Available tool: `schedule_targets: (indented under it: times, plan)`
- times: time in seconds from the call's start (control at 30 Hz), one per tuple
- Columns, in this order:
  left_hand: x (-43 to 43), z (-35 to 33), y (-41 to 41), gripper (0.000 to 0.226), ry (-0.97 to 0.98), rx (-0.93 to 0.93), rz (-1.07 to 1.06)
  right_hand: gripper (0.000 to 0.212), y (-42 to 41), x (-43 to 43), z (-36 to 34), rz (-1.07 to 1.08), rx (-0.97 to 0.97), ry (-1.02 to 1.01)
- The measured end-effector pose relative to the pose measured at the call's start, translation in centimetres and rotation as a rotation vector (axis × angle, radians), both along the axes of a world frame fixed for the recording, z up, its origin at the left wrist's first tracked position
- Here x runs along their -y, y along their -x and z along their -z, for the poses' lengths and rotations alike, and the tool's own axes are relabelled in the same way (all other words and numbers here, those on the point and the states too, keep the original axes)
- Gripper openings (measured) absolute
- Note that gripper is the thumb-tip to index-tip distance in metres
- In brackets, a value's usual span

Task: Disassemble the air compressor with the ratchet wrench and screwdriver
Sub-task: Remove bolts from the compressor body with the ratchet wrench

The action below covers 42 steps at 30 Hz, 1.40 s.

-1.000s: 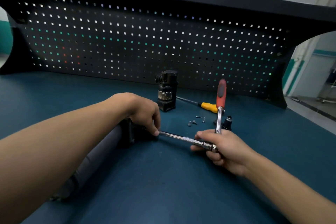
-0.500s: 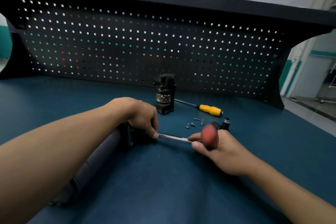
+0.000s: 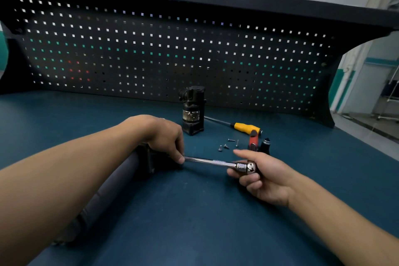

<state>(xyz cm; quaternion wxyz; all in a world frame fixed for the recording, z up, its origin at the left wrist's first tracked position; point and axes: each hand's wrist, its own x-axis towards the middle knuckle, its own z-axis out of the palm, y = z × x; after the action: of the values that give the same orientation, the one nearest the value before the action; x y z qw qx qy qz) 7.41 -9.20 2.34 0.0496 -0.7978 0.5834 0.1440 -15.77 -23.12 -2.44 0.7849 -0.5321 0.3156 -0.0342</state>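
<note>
The air compressor's dark grey cylinder [image 3: 112,185] lies on the blue bench, largely under my left forearm. My left hand [image 3: 164,136] rests on its black end block, fingertips pinching the far end of a chrome extension bar [image 3: 207,161]. My right hand [image 3: 262,176] grips the ratchet wrench at its chrome head [image 3: 246,166]. The wrench's red handle [image 3: 253,139] points away from me behind that hand. A yellow-handled screwdriver [image 3: 246,127] lies beyond on the bench.
A black removed compressor part [image 3: 192,110] stands upright near the pegboard [image 3: 172,54]. Several loose screws [image 3: 226,144] lie between it and my right hand, next to a small black piece [image 3: 265,146]. The bench edge runs along the right.
The red wrench handle swung from upright, toward me, and now points away behind my right hand. My left hand stayed on the compressor's end.
</note>
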Motion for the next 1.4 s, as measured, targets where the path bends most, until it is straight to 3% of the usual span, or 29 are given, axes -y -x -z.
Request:
schedule_targets:
  times: [0.17, 0.47, 0.57, 0.67, 0.7, 0.77, 0.8, 0.87, 1.07, 1.4]
  plan:
    - [0.2, 0.1, -0.2, 0.017, 0.002, -0.002, -0.009, 0.012, 0.2, -0.7, 0.6, 0.01, 0.049, 0.278]
    - [0.2, 0.1, -0.1, 0.023, -0.041, -0.011, -0.019, 0.004, 0.6, 1.3, 2.8, -0.146, 0.355, 1.503]
    - [0.2, 0.1, -0.1, 0.022, -0.032, -0.004, -0.019, 0.016, 0.2, 1.8, 3.1, -0.177, 0.444, 1.724]
    - [0.2, 0.2, 0.0, 0.021, -0.017, 0.005, -0.02, 0.042, 0.2, 2.0, 2.9, -0.173, 0.412, 1.67]
    - [0.2, 0.2, 0.1, 0.021, -0.015, 0.007, -0.019, 0.042, 0.2, 1.9, 3.0, -0.174, 0.41, 1.644]
    - [0.2, 0.2, 0.1, 0.02, -0.015, 0.013, -0.015, 0.014, 0.5, 1.3, 3.0, -0.158, 0.408, 1.526]
    - [0.1, 0.2, 0.2, 0.02, -0.016, 0.014, -0.013, 0.016, 0.5, 0.9, 2.8, -0.138, 0.387, 1.44]
    - [0.1, 0.2, 0.2, 0.019, -0.017, 0.01, -0.016, 0.04, 0.6, 0.3, 2.4, -0.092, 0.336, 1.237]
    - [0.1, 0.2, 0.3, 0.019, -0.016, 0.024, -0.01, 0.046, -0.1, -0.9, 0.8, 0.064, 0.056, 0.452]
    - [-0.2, -0.1, 0.6, 0.019, -0.011, 0.012, -0.015, 0.026, 0.0, -0.3, 0.2, 0.014, 0.023, -0.05]
